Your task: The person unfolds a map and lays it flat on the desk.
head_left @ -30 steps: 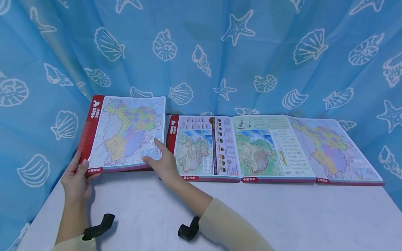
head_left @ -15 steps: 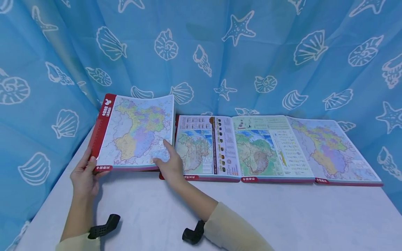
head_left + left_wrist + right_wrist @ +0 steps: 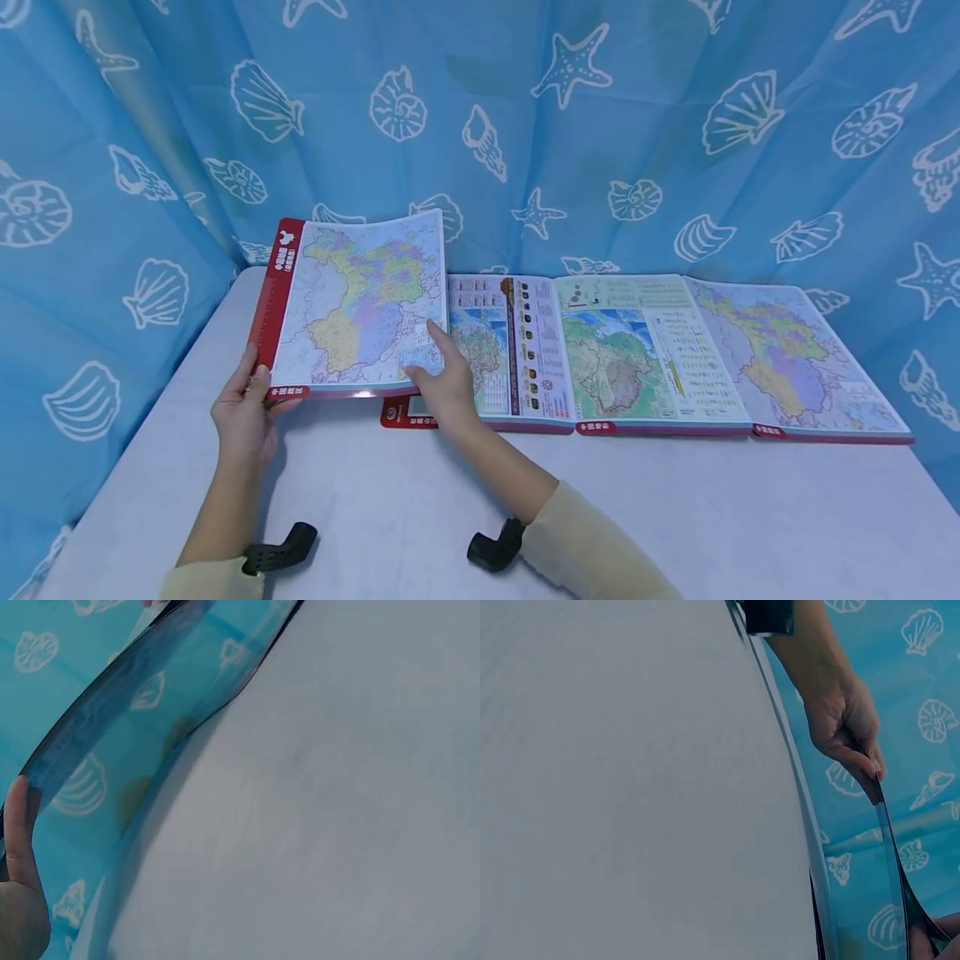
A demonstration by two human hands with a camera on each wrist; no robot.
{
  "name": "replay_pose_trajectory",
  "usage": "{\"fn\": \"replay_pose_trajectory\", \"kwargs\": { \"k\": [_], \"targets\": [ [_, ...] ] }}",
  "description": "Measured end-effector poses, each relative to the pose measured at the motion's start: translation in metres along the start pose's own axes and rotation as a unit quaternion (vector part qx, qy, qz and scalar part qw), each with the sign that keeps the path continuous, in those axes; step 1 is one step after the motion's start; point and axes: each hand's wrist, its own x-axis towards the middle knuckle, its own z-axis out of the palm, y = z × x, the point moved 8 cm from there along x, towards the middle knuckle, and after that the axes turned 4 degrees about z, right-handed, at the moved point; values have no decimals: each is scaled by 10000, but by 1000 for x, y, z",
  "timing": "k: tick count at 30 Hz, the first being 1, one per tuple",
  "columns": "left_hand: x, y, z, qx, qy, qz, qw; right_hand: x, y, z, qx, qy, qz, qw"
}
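Observation:
Both hands hold a printed map with a red strip down its left side, raised and slightly bowed above the table. My left hand pinches its near left corner, thumb on top. On the near right side my right hand grips the edge, with thumb and forefinger spread over the face. In the right wrist view the left hand pinches the sheet's thin edge. Under the held map's right side lies a brown-and-green map, partly covered. To its right are a green relief map and a pastel-coloured map.
The laid maps form a row along the back of the white table. Behind it hangs a blue curtain with white shells and starfish. Each wrist wears a black device, such as the left wristband.
Both hands have carried the map to the right and a little upward. It now overlaps more of the leftmost laid map. The row of maps has stayed in place.

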Motion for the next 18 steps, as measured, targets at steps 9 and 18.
{"fn": "replay_pose_trajectory", "kwargs": {
  "k": [9, 18],
  "targets": [
    [-18, -15, 30, 438, -212, 89, 9988, 2, 10, -38, 122, 126, 208, 9996],
    [-39, -28, 58, 968, -574, 360, 9930, -11, 12, -81, -6, 343, 427, 9985]
  ]
}}
